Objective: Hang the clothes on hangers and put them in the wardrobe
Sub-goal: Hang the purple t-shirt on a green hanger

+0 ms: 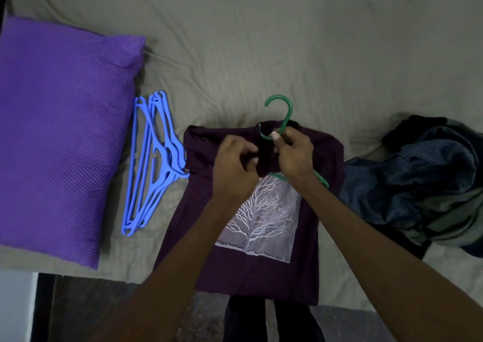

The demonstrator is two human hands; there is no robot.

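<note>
While maroon T-shirt (pixel 261 237) lies flat on bed (pixel 261 54), R hand (pixel 292 153) pinches green hanger (pixel 283 114) at collar; L hand (pixel 235 164) grips shirt fabric. Blue hangers (pixel 151 158) left of shirt, dark clothes pile (pixel 423 179) right.

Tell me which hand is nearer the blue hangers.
Left. The left hand grips the shirt collar, right of the blue hangers. The right hand is farther right, pinching the green hanger.
</note>
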